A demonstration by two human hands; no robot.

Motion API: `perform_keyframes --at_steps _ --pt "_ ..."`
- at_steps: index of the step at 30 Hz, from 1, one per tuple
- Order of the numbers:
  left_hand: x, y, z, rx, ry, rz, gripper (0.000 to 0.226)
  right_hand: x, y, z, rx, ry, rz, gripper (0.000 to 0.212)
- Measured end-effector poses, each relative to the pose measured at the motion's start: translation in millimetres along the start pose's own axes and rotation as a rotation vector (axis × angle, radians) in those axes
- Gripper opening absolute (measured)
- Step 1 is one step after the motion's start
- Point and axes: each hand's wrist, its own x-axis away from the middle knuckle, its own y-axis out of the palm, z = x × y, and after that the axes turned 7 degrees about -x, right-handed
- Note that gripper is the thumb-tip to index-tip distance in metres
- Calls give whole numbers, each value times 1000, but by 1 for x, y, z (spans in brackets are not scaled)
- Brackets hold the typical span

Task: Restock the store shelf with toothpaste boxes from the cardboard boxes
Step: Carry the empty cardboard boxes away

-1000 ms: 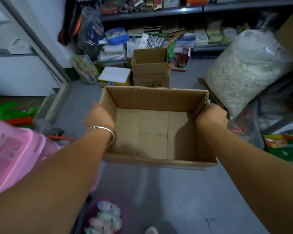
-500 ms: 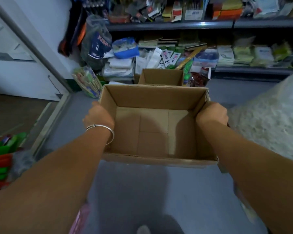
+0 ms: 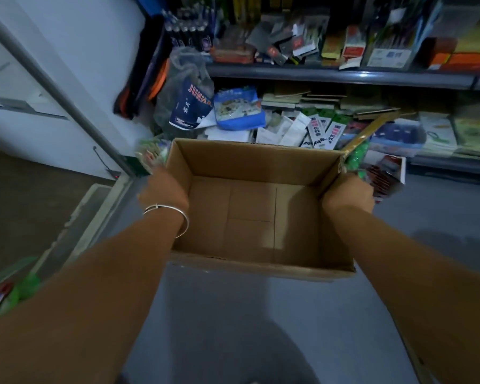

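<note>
Empty cardboard box (image 3: 257, 217) carried at chest height, left hand (image 3: 164, 192) gripping left wall from outside, right hand (image 3: 348, 194) curled over right wall near far corner. Shelf (image 3: 341, 76) now looms closer than second ago; second carton and white sack gone from view, person having walked forward. Box interior bare, so no stock to place from it; likely being cleared away. Toothpaste boxes (image 3: 320, 131) lie loose on low far shelf, just beyond box rim.
</note>
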Motion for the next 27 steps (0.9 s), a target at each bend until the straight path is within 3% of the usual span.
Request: perform_keyframes --at_steps 4,13,19,27 --pt "-76 7 16 -55 -20 -10 36 -49 35 -48 -3 7 -30 25" --pt "-212 42 35 -114 -109 -48 30 -156 136 -133 64 -75 -92 22" --pt "-294 88 31 -158 -130 -58 30 -196 205 -160 95 2 -93 21" --pt "-384 183 0 -168 -27 -112 40 -223 308 -161 88 142 -52 26"
